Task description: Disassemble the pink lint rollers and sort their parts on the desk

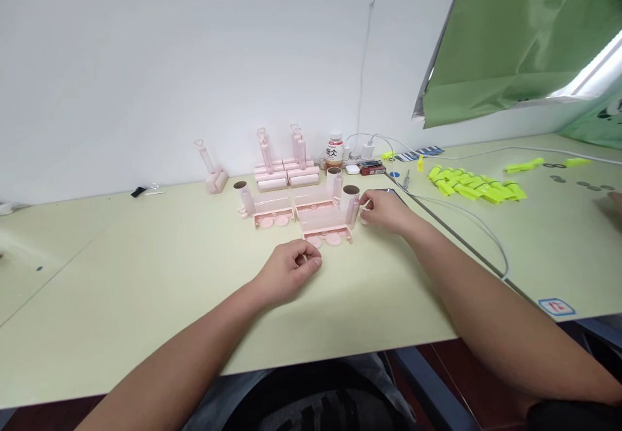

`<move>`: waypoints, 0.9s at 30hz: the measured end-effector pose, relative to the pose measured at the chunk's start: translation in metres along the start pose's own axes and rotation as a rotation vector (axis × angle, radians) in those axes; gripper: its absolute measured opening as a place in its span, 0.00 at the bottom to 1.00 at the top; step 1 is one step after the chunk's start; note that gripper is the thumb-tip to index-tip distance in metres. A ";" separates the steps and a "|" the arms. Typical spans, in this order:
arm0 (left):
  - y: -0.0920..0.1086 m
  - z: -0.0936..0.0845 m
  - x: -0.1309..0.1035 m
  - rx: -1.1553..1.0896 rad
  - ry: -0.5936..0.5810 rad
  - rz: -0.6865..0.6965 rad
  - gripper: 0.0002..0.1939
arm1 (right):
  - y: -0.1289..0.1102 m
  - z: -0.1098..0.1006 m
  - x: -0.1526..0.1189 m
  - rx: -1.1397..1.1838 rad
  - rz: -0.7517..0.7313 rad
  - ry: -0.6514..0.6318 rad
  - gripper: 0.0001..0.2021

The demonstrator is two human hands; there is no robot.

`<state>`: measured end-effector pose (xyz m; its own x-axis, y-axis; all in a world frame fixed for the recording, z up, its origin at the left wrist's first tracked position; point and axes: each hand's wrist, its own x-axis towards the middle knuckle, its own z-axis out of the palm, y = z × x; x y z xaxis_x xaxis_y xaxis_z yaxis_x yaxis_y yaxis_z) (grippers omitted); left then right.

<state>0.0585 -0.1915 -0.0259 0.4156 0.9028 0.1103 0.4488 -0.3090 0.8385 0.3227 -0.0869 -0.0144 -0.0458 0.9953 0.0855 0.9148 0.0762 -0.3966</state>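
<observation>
My left hand [290, 269] rests on the table with its fingers curled in, and nothing shows in them. Just beyond it lies a pink tray-like case [326, 236] with two round discs. My right hand [387, 210] has its fingertips pinched together beside a small clear-pink cylinder [352, 212]. A pale bit peeks out below those fingertips, too small to make out. Close by, a white tube with a brown inside [350, 191] stands upright. Two similar pink cases, the left one [275, 218] and the back one [315, 207], lie behind.
Pink assembled pieces [286, 175] stand along the wall, with a single one [214, 172] farther left. A labelled bottle [335, 149], a white cable [466, 214], a screwdriver [407, 179] and bright yellow pieces [473, 185] are to the right. Another person's hand [616, 204] shows at the right edge.
</observation>
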 end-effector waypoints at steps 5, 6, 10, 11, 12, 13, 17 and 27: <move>0.000 0.002 0.000 -0.017 -0.001 0.010 0.07 | -0.003 0.002 0.000 0.025 0.002 -0.038 0.11; 0.000 0.002 0.000 -0.017 -0.001 0.016 0.07 | -0.003 0.002 -0.001 0.033 0.005 -0.041 0.11; 0.001 -0.007 0.003 0.003 0.058 0.060 0.07 | -0.001 0.002 -0.001 0.174 0.038 -0.099 0.12; 0.003 -0.011 0.004 -0.003 0.093 0.066 0.08 | 0.001 0.002 -0.001 0.235 0.050 -0.120 0.13; 0.005 -0.016 0.006 -0.019 0.133 0.065 0.08 | 0.003 0.001 0.000 0.295 0.063 -0.138 0.14; 0.007 -0.021 0.008 -0.045 0.180 0.058 0.08 | 0.005 0.001 0.000 0.346 0.077 -0.150 0.16; 0.016 -0.048 0.017 -0.139 0.389 0.015 0.07 | 0.007 -0.003 -0.001 0.425 0.121 -0.172 0.23; -0.060 -0.189 0.072 0.300 0.979 -0.176 0.09 | 0.004 -0.016 -0.006 0.176 0.045 0.182 0.26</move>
<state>-0.0875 -0.0515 0.0325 -0.4388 0.7489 0.4965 0.6753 -0.0896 0.7320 0.3328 -0.0935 -0.0017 0.0809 0.9720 0.2208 0.8297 0.0571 -0.5552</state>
